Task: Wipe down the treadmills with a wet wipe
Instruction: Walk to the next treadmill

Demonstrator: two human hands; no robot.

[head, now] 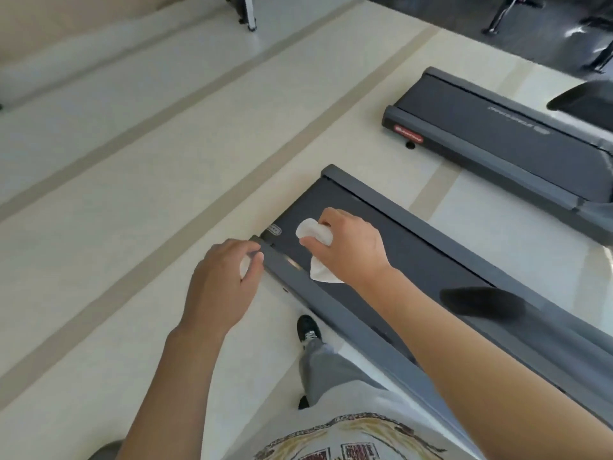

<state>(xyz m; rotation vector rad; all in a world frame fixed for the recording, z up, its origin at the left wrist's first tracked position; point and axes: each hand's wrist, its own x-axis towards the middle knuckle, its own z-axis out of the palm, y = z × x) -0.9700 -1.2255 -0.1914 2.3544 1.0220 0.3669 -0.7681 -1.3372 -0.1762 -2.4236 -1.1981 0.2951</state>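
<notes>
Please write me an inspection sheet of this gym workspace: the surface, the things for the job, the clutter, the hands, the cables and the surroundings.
Surface: pale floor with beige stripes.
Job's things: near treadmill, dark belt, grey side rails; far treadmill parallel beyond it; white wet wipe bunched in the right hand over the near belt's end; a smaller white piece in the left hand.
Clutter: nothing seen.
Hands: right hand grips the wipe; left hand curls round the white piece beside the near rail's end corner.
Cables: nothing seen.
Surroundings: equipment legs at the top; dark flooring at top right.
</notes>
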